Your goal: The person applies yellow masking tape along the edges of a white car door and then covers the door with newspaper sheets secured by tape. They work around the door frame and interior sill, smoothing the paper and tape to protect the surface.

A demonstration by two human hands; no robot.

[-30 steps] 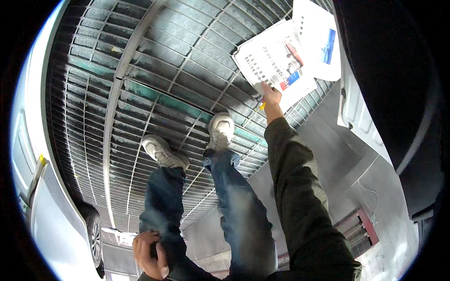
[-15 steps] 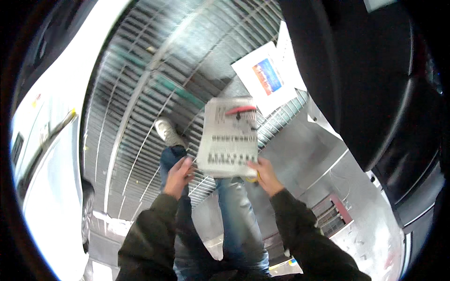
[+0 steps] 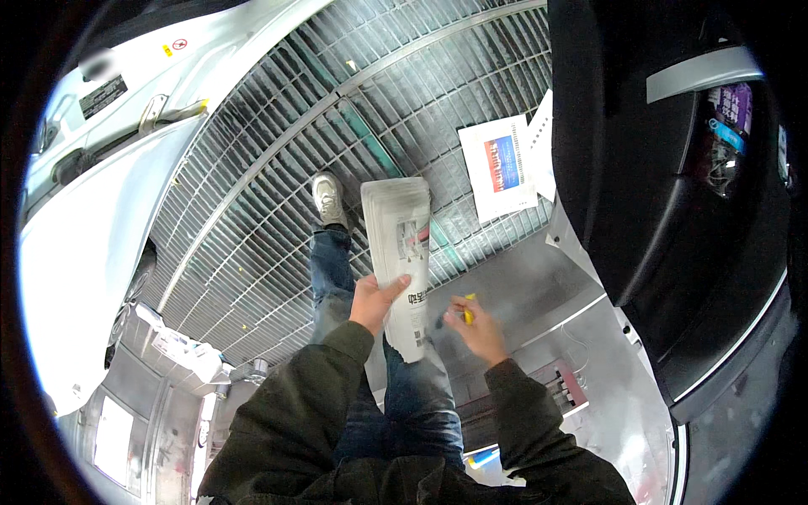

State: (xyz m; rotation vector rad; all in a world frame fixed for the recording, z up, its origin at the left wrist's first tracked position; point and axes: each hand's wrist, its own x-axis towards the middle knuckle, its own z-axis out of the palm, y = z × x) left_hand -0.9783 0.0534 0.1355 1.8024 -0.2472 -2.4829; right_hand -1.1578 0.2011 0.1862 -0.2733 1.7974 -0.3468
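White paper, printed in black with a patch of red, makes up the stack in the left hand. It is in front of the person, above the legs and the grate, free of any support but that hand. The left fingers are clamped on it near the middle of its long edge, the thumb flat across the printed face and the other fingers out of sight behind. Such a grip probably serves to pin loose layers together and stop them fanning out. The right hand is just beside the stack but apart from it, thumb and fingers closed on a small yellow piece, too small to tell what; carrying it this way seems to leave the paper to the left hand alone.

The stack looks long and narrow, as if folded or curled lengthwise, and is held nearly upright in the view. Its upper end is rounded, with several layers showing along the left side; its lower end tapers to an uneven edge. On the grate, by the black door, lies a sheet with a blue and red picture, another sheet beside it.
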